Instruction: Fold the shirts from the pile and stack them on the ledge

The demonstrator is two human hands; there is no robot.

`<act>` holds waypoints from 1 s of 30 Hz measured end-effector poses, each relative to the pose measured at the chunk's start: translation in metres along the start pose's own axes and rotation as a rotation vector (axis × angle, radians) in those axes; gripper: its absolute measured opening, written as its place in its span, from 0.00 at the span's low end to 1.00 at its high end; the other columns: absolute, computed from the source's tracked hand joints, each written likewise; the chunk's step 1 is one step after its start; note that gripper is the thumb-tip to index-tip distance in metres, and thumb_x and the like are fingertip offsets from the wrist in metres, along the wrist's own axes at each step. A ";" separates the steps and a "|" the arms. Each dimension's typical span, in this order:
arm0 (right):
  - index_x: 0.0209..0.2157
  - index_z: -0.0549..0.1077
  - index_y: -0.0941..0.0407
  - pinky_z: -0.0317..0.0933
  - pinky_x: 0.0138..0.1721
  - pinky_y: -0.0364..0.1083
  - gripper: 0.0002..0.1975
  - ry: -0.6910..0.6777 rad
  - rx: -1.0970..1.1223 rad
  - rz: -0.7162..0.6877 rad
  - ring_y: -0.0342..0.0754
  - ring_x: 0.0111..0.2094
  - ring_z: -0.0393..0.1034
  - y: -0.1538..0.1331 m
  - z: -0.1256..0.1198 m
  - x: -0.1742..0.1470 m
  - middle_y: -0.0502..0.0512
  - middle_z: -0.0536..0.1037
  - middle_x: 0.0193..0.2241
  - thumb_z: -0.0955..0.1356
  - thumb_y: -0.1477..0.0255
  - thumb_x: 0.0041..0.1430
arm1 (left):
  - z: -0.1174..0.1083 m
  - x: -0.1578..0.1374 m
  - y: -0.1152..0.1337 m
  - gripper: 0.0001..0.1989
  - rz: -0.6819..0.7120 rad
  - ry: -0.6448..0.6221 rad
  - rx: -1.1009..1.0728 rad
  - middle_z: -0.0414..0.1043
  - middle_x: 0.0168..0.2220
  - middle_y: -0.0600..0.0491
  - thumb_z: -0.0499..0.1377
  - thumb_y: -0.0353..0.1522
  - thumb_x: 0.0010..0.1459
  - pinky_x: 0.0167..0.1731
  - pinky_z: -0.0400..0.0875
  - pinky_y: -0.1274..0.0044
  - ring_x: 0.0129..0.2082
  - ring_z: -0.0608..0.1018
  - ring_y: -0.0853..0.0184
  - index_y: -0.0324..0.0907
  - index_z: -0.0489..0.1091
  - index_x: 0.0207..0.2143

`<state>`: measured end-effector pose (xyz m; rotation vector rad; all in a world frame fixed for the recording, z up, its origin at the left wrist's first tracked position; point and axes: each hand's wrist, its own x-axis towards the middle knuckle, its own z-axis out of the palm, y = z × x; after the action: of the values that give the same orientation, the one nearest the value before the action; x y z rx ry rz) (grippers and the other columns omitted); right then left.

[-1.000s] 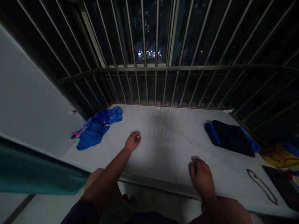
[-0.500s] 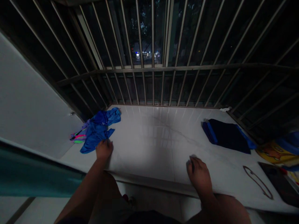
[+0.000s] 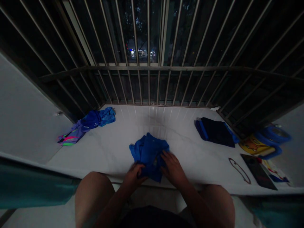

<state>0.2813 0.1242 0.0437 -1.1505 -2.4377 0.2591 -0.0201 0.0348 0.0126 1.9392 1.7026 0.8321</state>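
Observation:
A crumpled blue garment point(image 3: 150, 150) lies in front of me near the front edge of the white ledge, its lower part bunched between my hands. My left hand point(image 3: 134, 175) is closed on its lower left edge, thumb and fingers around the cloth. At its right side, my right hand point(image 3: 174, 166) has its fingers bent over the edge and its thumb lower down, with cloth between them. What kind of garment it is cannot be made out in the dim light.
More crumpled clothes, blue point(image 3: 91, 120) and purple with bright stripes point(image 3: 73, 133), lie at the left. A folded dark blue stack point(image 3: 216, 131) sits at the right, near a cord loop point(image 3: 239, 171), a dark flat panel point(image 3: 257, 172) and a yellow-and-blue item point(image 3: 256, 144). Metal bars point(image 3: 152, 68) close off the back.
The blue garment has come from the left pile to the middle with my left hand. My right hand has moved left onto it. The view has shifted slightly to the right.

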 end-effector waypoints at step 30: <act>0.49 0.73 0.51 0.71 0.40 0.48 0.17 0.383 0.301 0.329 0.52 0.38 0.78 -0.007 -0.217 0.056 0.55 0.82 0.40 0.62 0.54 0.79 | -0.183 0.112 0.154 0.13 0.096 0.099 -0.251 0.81 0.32 0.56 0.63 0.43 0.70 0.34 0.72 0.75 0.32 0.80 0.65 0.47 0.82 0.38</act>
<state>0.3436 0.1598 0.2565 -1.3182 -1.8058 0.4424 -0.0249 0.1078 0.2667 1.8460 1.4856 1.1367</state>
